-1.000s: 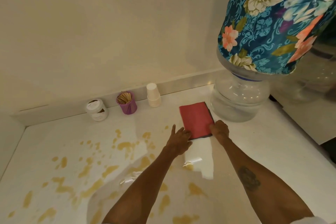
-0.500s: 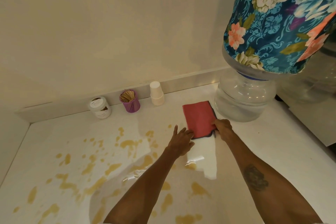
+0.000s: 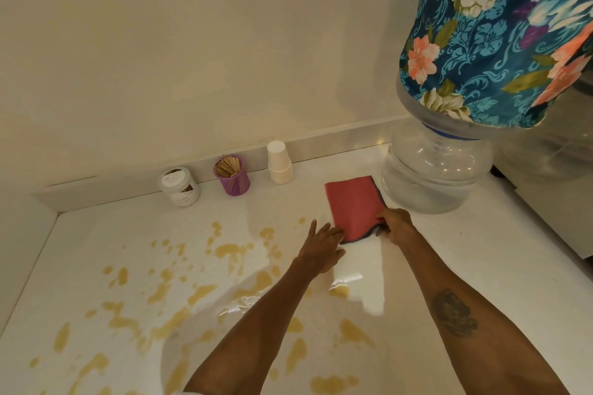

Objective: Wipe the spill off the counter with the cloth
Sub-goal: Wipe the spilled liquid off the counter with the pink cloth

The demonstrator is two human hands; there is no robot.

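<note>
A folded red cloth (image 3: 353, 205) with a grey underside lies flat on the white counter (image 3: 465, 250), just left of the water jug. My right hand (image 3: 396, 224) pinches the cloth's near right corner, which is lifted and crumpled. My left hand (image 3: 321, 247) rests flat with fingers spread, its fingertips touching the cloth's near left edge. A yellow-brown spill (image 3: 231, 250) lies in many splashes and puddles over the counter's left and near parts, running under my forearms.
A large clear water jug (image 3: 433, 176) under a floral cover (image 3: 500, 35) stands at the back right. Along the back wall sit a white jar (image 3: 179, 186), a purple cup of wooden sticks (image 3: 231, 175) and stacked paper cups (image 3: 279, 162).
My right hand has slid forward along the cloth's right edge and closed on its near corner, which now lifts. My left hand has barely moved.
</note>
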